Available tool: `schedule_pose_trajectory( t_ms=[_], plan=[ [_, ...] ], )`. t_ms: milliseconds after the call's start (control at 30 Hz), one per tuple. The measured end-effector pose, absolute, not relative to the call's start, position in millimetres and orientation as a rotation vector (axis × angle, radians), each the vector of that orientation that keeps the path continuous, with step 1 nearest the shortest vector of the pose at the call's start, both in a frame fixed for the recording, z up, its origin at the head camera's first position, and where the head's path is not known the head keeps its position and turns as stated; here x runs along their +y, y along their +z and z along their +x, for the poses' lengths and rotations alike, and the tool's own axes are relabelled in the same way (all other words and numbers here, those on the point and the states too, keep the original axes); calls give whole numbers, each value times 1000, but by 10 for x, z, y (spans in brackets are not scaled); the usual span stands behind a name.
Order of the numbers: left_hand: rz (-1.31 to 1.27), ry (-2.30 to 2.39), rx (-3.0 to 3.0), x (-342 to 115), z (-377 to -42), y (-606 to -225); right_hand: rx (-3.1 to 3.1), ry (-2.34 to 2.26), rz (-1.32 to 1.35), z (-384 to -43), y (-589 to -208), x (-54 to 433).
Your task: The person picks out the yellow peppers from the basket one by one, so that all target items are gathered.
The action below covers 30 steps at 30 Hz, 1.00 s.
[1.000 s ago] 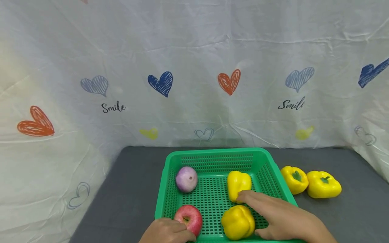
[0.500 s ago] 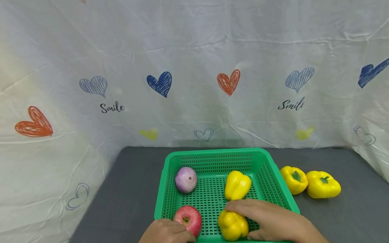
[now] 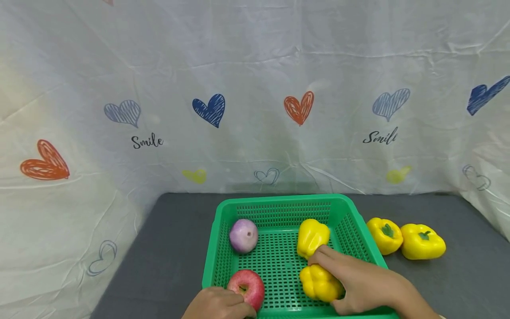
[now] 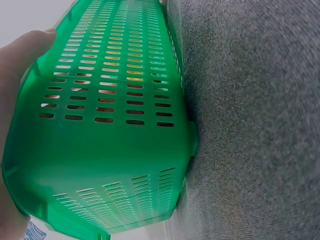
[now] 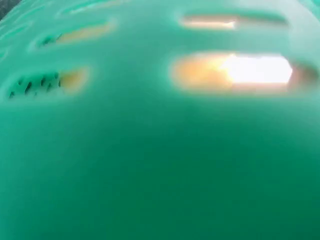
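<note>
A green plastic basket [image 3: 283, 200] stands on the dark table. My left hand [image 3: 218, 305] holds its rim at the front left corner, beside a red apple [image 3: 249, 285]; the left wrist view shows that hand [image 4: 20, 60] at the basket's edge. Inside the basket at the front right, my right hand [image 3: 360, 281] grips a yellow bell pepper [image 3: 320, 285], fingers over its far side and thumb on the near side. Just behind lies another yellow bell pepper [image 3: 312, 237]. A purple onion [image 3: 244, 236] sits at the back left. The basket's wall [image 5: 150, 160] fills the right wrist view.
Two more yellow bell peppers, one [image 3: 384, 236] close to the basket's right wall and one [image 3: 423, 242] farther right, lie on the dark grey table [image 3: 159, 257]. Behind hangs a white cloth [image 3: 251, 146] printed with hearts.
My right hand moved from the back pepper toward the front one, then shifted it slightly right and away. The back pepper has turned and shifted slightly. The left hand stays put.
</note>
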<state>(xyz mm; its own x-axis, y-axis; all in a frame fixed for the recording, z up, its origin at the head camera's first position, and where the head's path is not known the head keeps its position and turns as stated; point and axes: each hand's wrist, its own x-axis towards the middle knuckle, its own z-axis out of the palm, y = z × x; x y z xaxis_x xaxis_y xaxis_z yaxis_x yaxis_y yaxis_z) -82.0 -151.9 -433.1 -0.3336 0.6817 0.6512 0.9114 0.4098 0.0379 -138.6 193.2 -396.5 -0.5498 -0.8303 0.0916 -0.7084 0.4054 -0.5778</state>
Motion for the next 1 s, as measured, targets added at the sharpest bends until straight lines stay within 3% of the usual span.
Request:
schedule_pose_trajectory(
  t_ms=[500, 800, 1000],
  plan=[
    [-1355, -572, -2128, -1524, -807, -4328, 2295, -1174, -1558, -1400, -4007, 1962],
    [-1361, -579, -2154, -1538, -803, -4313, 2383, -1205, -1353, -1330, -3953, 1992],
    [-1359, -575, -2146, -1535, -810, -4326, 2382, -1240, -1603, -1367, -3982, 1997]
  ],
)
